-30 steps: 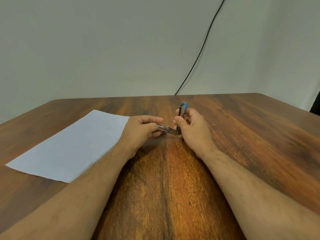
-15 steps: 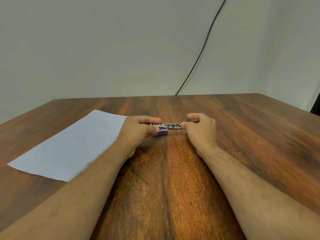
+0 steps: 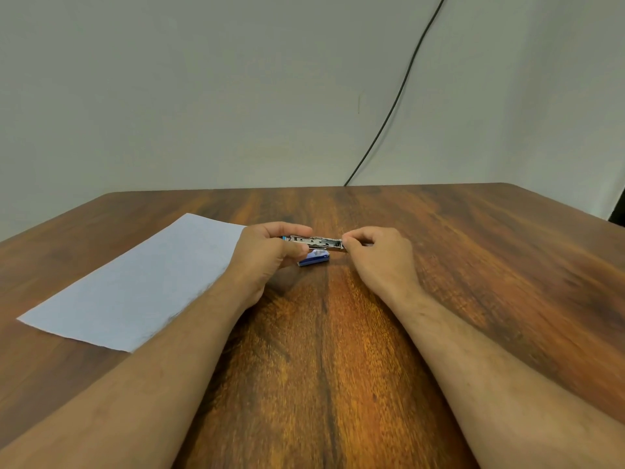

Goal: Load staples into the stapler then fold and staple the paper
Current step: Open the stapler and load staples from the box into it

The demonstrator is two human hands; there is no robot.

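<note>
Brown wood-grain worktop [image 3: 338, 333] fills the lower part of the head view, w/ a plain grey wall behind it. Two bare forearms reach in from the bottom edge toward the centre.

Left hand [image 3: 267, 255] sits centre-left, fingers curled round the left end of a small stapler [image 3: 316, 242]. The stapler is held horizontally, raised just above the worktop between the two hands. Its metal staple channel faces up and shows silver; a bit of blue casing shows at the left end, by the left hand's fingers.

Right hand [image 3: 378, 255] is centre-right, thumb and fingers pinching the right end of the stapler's metal part. Can't tell exactly what the fingertips grip there, too small and blurred.

Under the stapler, just in front of it, a small blue staple box [image 3: 314, 258] lies on the worktop, close to the left hand's thumb side. Whether it touches the hand can't be told.

A sheet of pale paper [image 3: 135, 282] lies flat and unfolded on the worktop's left side, running diagonally; its far right corner goes behind the left hand and wrist.

A black cable [image 3: 395, 103] runs down the wall diagonally from top right to the worktop's far edge.
</note>
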